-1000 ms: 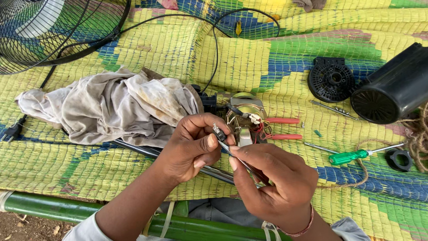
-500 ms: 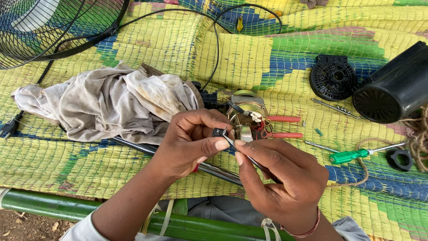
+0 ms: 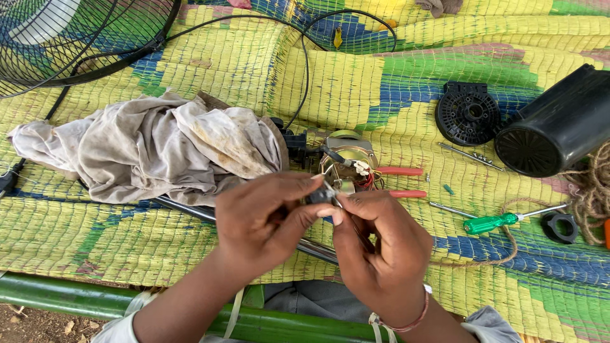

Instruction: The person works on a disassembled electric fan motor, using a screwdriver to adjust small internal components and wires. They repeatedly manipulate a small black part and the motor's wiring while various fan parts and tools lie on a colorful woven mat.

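My left hand (image 3: 264,219) pinches a small dark part (image 3: 319,195) between thumb and fingers. My right hand (image 3: 381,248) meets it from the right, thumb on the same part, gripping a thin metal tool whose shaft runs down through the palm. Just beyond the fingertips lies a fan motor (image 3: 346,162) with copper windings and red and white wires. Red-handled pliers (image 3: 400,182) lie right of the motor. Both hands hover over a woven yellow, green and blue mat (image 3: 356,82).
A dirty grey cloth (image 3: 152,146) lies left of the motor. A black wire fan guard (image 3: 70,38) sits far left, a black round grille part (image 3: 469,114) and black motor housing (image 3: 559,124) at right. A green-handled screwdriver (image 3: 495,222), rope (image 3: 594,190) and a green pole (image 3: 63,295) are nearby.
Both hands have stayed together on the small part, shifting slightly toward the motor. My right thumb has closed in against the part and the tool's tip is now hidden.
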